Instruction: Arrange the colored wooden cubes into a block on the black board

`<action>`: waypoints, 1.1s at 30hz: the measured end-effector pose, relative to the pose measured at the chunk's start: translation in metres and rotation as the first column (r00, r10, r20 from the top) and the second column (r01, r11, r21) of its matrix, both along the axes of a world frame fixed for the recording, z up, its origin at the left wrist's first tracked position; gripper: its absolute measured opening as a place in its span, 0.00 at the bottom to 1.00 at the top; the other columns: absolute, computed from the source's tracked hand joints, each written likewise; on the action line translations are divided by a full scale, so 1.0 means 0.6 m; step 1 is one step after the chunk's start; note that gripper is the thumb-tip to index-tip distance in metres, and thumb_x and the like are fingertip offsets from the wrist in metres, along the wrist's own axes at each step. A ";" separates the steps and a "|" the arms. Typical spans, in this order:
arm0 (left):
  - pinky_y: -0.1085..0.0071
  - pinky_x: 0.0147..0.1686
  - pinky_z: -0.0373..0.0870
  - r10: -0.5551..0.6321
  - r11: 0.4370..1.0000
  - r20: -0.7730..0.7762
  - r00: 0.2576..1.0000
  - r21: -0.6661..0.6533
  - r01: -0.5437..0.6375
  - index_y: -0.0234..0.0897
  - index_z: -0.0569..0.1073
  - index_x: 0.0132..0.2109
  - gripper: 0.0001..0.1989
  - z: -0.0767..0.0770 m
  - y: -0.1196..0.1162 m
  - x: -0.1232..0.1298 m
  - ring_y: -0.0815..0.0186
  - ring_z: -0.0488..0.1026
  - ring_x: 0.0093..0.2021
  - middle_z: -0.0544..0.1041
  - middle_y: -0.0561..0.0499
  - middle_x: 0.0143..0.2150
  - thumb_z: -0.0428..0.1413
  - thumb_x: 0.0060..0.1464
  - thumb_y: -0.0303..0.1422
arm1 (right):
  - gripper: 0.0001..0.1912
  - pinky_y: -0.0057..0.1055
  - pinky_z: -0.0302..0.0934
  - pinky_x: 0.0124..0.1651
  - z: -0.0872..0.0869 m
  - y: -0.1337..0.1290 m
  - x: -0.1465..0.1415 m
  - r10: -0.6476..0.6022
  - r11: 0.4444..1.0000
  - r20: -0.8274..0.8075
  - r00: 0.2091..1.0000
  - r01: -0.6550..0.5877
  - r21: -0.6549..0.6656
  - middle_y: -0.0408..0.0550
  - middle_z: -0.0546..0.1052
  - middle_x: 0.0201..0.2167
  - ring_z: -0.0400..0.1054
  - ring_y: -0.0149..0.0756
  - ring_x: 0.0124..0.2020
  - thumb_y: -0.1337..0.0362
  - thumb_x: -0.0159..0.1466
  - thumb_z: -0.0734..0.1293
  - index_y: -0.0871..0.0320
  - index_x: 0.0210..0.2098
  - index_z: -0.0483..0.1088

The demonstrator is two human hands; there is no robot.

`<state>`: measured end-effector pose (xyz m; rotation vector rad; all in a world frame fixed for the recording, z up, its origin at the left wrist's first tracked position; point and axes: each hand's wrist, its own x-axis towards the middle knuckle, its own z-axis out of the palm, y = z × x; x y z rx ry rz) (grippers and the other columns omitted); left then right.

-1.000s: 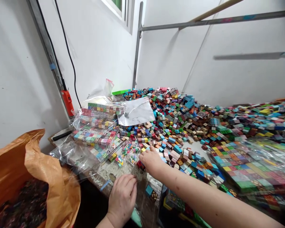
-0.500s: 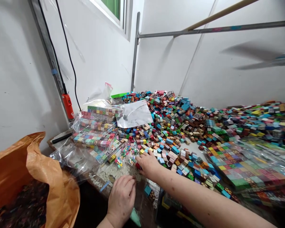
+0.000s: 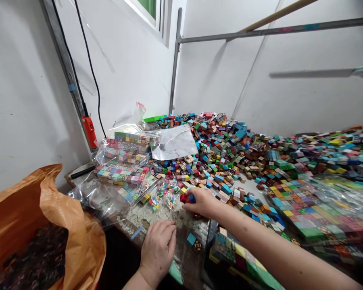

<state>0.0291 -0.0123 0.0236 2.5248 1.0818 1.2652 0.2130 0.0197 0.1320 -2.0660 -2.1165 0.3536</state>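
Note:
My right hand, just above the work surface, pinches small blocks: a red block and a blue block show at the fingertips. My left hand is at the near edge, its fingers curled and pressed together; whatever lies beneath them is hidden. Small colourful figures in clear wrap lie between my hands and the loose blocks. A light blue block and a dark patterned block sit side by side, to the right of my left hand.
A large heap of blocks spreads along the wall. Bagged block sets stand at left, and more wrapped block sheets at right. An open orange sack holds dark pieces. A grey blade-like object juts in at upper right.
My right hand has drawn right from among the blocks, lifting red and blue blocks. My left hand keeps nearly the same place. The view has shifted slightly. The blade-like object now looks single.

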 end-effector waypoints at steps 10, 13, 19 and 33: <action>0.58 0.43 0.68 -0.031 0.999 -0.038 0.999 -0.009 0.031 0.39 0.72 0.41 0.09 -0.003 0.001 -0.006 0.61 0.70 0.42 0.75 0.49 0.40 0.48 0.55 0.26 | 0.27 0.26 0.63 0.31 0.054 -0.073 0.118 -0.367 0.929 -0.571 0.734 0.319 -0.186 0.47 0.77 0.31 0.70 0.32 0.30 0.43 0.53 0.63 0.57 0.42 0.66; 0.58 0.43 0.68 -0.037 0.999 -0.060 0.998 -0.002 0.037 0.39 0.72 0.41 0.09 -0.004 0.003 -0.006 0.61 0.70 0.42 0.75 0.49 0.40 0.48 0.56 0.26 | 0.25 0.26 0.65 0.33 0.048 -0.107 0.152 -0.453 0.889 -0.616 0.645 0.377 -0.259 0.48 0.76 0.32 0.70 0.31 0.30 0.43 0.53 0.64 0.57 0.39 0.65; 0.59 0.44 0.67 -0.052 0.998 -0.075 0.996 0.033 0.054 0.38 0.71 0.41 0.08 -0.008 0.007 -0.006 0.62 0.70 0.43 0.75 0.48 0.41 0.48 0.57 0.28 | 0.26 0.26 0.66 0.30 0.024 -0.173 0.206 -0.543 0.836 -0.590 0.597 0.449 -0.316 0.47 0.75 0.32 0.69 0.31 0.29 0.43 0.50 0.66 0.56 0.38 0.67; 0.60 0.45 0.68 -0.075 0.996 -0.086 0.993 0.043 0.079 0.38 0.72 0.41 0.09 -0.009 0.011 -0.007 0.61 0.71 0.43 0.75 0.47 0.41 0.48 0.57 0.30 | 0.15 0.28 0.58 0.30 -0.003 -0.230 0.237 -0.493 0.868 -0.435 0.753 0.462 -0.184 0.44 0.73 0.26 0.64 0.34 0.28 0.53 0.51 0.68 0.57 0.31 0.73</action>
